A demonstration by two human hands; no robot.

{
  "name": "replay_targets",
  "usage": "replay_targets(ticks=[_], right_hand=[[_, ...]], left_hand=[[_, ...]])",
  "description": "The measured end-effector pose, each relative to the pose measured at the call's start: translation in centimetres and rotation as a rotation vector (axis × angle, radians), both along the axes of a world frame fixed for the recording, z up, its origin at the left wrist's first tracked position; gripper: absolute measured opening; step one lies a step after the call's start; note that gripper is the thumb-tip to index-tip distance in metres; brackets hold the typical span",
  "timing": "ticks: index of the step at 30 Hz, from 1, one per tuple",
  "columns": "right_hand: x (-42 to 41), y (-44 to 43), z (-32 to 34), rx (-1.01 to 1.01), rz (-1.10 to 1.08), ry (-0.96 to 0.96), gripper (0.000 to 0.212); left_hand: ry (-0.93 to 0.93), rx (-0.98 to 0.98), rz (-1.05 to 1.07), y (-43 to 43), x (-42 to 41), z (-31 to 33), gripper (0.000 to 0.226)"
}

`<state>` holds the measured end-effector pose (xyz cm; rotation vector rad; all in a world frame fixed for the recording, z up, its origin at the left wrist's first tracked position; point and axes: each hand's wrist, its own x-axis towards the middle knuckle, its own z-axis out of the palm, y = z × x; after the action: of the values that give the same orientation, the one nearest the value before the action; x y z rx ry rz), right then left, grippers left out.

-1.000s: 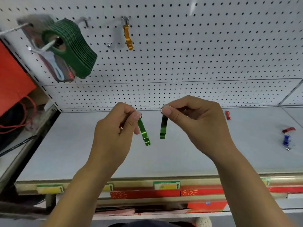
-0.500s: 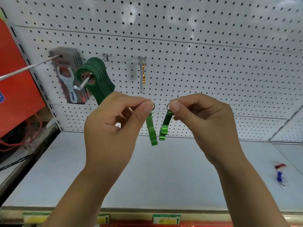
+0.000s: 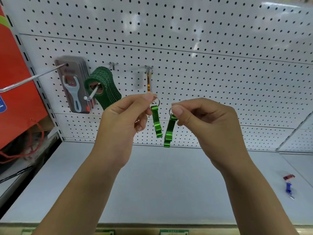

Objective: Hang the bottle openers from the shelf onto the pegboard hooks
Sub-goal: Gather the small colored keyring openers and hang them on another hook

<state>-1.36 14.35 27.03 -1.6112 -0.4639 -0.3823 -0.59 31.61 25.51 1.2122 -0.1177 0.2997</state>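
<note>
White pegboard [image 3: 220, 73] back wall w/ glare up top; pale grey shelf [image 3: 152, 192] below; red panel [image 3: 15, 92] at left, red cord [image 3: 42, 138] under it.

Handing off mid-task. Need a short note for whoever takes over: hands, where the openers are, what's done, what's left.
Left hand: pinches the key ring of the first green opener, which hangs free in front of the pegboard.
Right hand: pinches the ring of the second green opener, which also hangs free.
Done: the orange opener hangs on a hook.
Left: hang both green ones. A bare hook sits just left of the orange one. The red opener and blue opener lie on the shelf, far right.
</note>
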Motion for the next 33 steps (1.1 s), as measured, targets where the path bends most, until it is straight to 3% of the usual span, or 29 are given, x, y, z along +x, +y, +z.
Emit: replay_targets(ticks=[4,12,16,25,33], right_hand=[[0.1,0.8,0.1,-0.005,-0.014,-0.011,0.004],[0.7,2.3,0.7,-0.026,-0.021,-0.003,0.006],[1.0,3.3,0.5,-0.057,-0.024,-0.016,0.007],[1.6,4.5,-0.6,-0.082,-0.138,0.007,0.013],[0.4,3.6,-1.0,-0.112,-0.182,-0.117,0.01]], left_hand=[[-0.018,0.065,0.072,0.3,0.8,-0.1,0.028],[-0.174,0.183,0.237,1.1,-0.2,-0.7,0.015],[-0.233,0.313,0.202,1.2,-1.0,-0.7,0.015],[-0.225,0.367,0.195,0.9,-0.3,-1.8,0.018],[-0.299,0.426,0.232,1.1,1.2,-2.0,0.019]])
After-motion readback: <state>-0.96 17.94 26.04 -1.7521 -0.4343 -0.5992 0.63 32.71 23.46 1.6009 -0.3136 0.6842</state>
